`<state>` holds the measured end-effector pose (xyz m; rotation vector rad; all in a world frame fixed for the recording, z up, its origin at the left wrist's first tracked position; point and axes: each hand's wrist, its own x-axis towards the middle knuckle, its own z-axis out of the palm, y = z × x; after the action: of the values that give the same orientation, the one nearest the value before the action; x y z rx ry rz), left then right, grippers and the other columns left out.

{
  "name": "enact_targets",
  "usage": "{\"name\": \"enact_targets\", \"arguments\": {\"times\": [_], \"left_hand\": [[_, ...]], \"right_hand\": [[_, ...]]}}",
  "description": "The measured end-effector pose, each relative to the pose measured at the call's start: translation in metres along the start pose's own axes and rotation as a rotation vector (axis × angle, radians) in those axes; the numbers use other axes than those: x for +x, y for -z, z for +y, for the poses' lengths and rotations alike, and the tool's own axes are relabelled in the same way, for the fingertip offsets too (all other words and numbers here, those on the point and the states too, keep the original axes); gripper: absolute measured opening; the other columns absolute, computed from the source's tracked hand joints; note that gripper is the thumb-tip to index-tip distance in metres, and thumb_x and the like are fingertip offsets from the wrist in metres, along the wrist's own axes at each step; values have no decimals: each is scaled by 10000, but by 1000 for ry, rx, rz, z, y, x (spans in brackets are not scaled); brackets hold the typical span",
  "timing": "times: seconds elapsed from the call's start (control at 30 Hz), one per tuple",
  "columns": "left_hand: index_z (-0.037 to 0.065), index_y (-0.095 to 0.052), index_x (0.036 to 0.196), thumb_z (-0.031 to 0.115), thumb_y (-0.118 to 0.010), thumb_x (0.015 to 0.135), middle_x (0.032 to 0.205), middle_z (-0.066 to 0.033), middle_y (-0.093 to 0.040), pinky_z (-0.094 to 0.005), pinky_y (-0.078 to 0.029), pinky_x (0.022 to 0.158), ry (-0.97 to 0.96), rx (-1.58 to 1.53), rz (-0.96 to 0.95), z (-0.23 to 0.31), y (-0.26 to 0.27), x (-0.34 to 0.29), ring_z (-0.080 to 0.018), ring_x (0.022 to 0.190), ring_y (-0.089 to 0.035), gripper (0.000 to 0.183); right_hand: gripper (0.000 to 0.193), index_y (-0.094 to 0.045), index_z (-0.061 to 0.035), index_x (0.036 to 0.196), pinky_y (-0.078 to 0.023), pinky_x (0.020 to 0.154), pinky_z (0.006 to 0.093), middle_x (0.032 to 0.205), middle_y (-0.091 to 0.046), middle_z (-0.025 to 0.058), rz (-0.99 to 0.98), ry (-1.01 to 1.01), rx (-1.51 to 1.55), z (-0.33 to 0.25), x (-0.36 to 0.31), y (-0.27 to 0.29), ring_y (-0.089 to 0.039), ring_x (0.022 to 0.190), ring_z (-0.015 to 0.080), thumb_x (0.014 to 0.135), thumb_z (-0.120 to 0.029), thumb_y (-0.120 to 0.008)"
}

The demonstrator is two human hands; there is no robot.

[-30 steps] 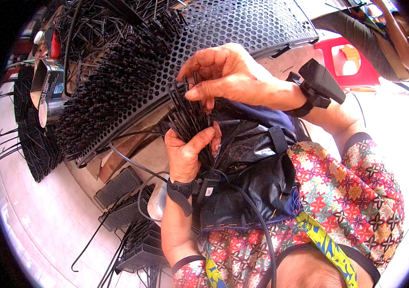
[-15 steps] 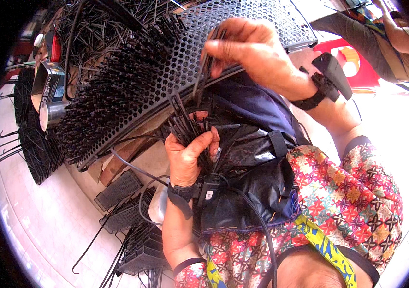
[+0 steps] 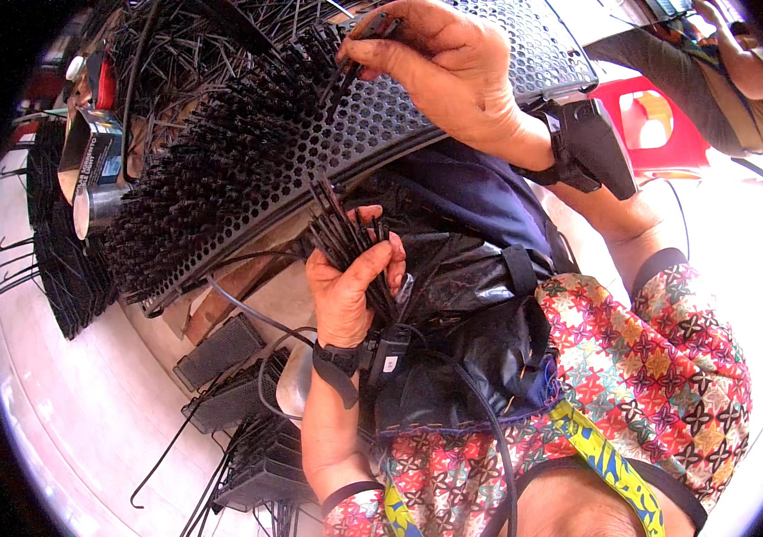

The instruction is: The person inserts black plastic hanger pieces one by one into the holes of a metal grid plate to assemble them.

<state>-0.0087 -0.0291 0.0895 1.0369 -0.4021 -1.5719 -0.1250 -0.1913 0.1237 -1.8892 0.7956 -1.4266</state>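
Note:
My left hand [image 3: 342, 288] is closed round a bundle of thin black sticks [image 3: 335, 225], their tips fanning up and to the left. Above and to its right, my right hand [image 3: 462, 76] pinches a few more black sticks [image 3: 342, 88] between thumb and fingers. Those sticks point down over a black perforated panel [image 3: 533, 45] with rows of round holes. The panel's left part carries a dense crowd of upright black sticks [image 3: 211, 170]. Whether the tips of the pinched sticks sit in the holes, I cannot tell.
Loose black sticks [image 3: 193, 67] lie heaped behind the panel. A metal can [image 3: 97, 211] and a printed box [image 3: 99, 157] stand at its left. Black racks with hooked wires [image 3: 68, 259] are on the floor, further black trays [image 3: 220, 351] below. Another person [image 3: 686, 80] is near a red stool [image 3: 650, 125].
My right hand has moved up and to the left with its sticks, from near the panel's front edge to over the holes beside the filled part. My left hand has barely moved.

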Motion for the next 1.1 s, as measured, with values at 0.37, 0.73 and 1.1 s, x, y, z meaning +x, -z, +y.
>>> {"name": "enact_targets", "arguments": {"times": [0.37, 0.73, 1.1], "left_hand": [[4, -494, 1022, 67, -614, 708, 695, -113, -546, -239, -365, 391, -2, 55, 22, -3, 1, 1, -157, 471, -479, 342], [9, -482, 1038, 55, -595, 721, 709, -111, -552, -244, -375, 390, -17, 46, -17, -1, 4, 3, -158, 478, -487, 341], [9, -487, 1035, 47, -578, 727, 716, -109, -556, -241, -378, 400, -17, 37, 18, -2, 4, 2, -157, 482, -487, 323]], "right_hand": [[114, -581, -49, 802, -425, 469, 254, 591, -558, 93, -198, 210, 45, 13, -5, -8, -558, 506, 161, 708, -91, -628], [131, -581, -44, 809, -448, 547, 286, 635, -566, 108, -362, 293, 7, 0, 10, -1, -575, 587, 242, 696, -90, -629], [115, -576, -15, 810, -452, 573, 267, 669, -589, 113, -540, 253, 151, 10, 20, -4, -592, 612, 186, 716, -74, -606]]}}
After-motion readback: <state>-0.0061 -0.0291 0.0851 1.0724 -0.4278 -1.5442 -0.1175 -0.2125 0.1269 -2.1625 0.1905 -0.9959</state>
